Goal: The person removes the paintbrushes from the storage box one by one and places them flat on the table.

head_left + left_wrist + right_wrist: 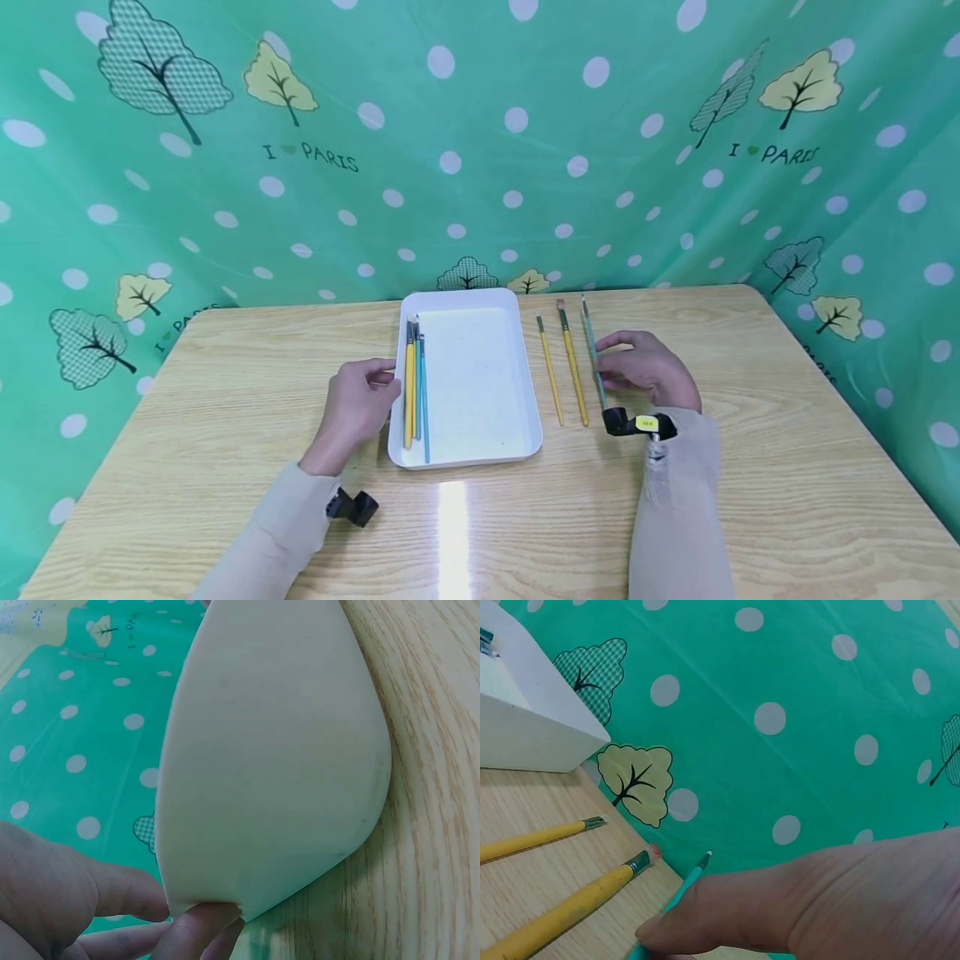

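Observation:
A white tray [480, 375] lies on the table with several yellow and blue paintbrushes [408, 392] along its left side. At the tray's left edge, my left hand [362, 402] grips the rim; in the left wrist view its fingertips meet the tray's outer wall [277, 750]. Right of the tray, my right hand [647, 367] pinches a teal paintbrush [589, 332] between thumb and fingers, bristles toward the back. The right wrist view shows the thumb over the brush handle [681, 892], with part of the handle hidden. Two yellow paintbrushes, one thin [550, 367] and one thicker [573, 367], lie between tray and right hand.
The wooden table [255, 383] has its far edge against a green curtain [480, 167] printed with white dots and trees. Black wrist cameras sit on both forearms, the left one [352, 507] close above the tabletop.

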